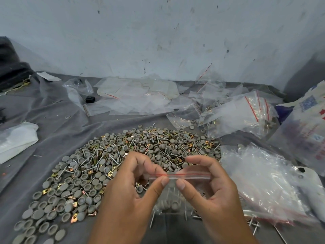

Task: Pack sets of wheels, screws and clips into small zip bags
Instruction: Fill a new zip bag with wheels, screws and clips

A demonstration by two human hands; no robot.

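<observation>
A small clear zip bag (173,196) with a red line along its top hangs between my hands, with grey wheels and screws inside it. My left hand (130,194) pinches the zip strip near its left end between thumb and fingers. My right hand (211,189) pinches the same strip further right. Behind the hands a wide heap (112,161) of grey wheels, long screws and brass clips lies on the grey cloth (52,124).
Empty zip bags (137,95) lie spread by the wall. Filled bags (233,117) pile up at the right, with crumpled clear plastic (263,178) in front of them. A white cloth (15,140) lies at the left, a small black object (90,99) further back.
</observation>
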